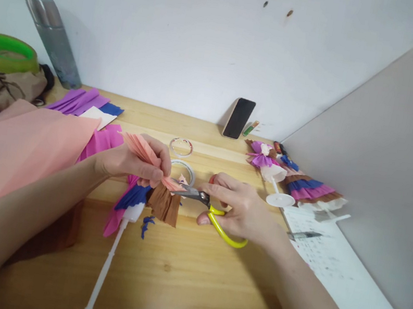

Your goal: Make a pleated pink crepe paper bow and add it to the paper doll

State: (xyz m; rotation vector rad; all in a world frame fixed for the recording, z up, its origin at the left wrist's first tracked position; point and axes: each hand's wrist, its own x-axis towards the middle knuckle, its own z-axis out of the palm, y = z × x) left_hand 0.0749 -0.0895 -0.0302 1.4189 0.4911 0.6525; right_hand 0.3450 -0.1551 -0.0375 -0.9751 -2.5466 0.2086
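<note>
Head view: left hand [130, 161] pinches pleated pink paper [141, 148]; right hand [242, 208] grips scissors [194, 193], blades at the paper's lower end, over the desk [186, 272]. Hands apart. Can't tell from here if the blades have met. Brown ruffle [164, 206] just below, blue scraps [146, 224] and white stand [108, 259] near. Phone [239, 119] leans at the wall [169, 48].

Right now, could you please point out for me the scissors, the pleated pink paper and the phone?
Scissors [204, 198]: head view, on the metal at the pivot.
Pleated pink paper [142, 148]: head view, on its folds.
Phone [239, 119]: head view, on the dark screen.
</note>
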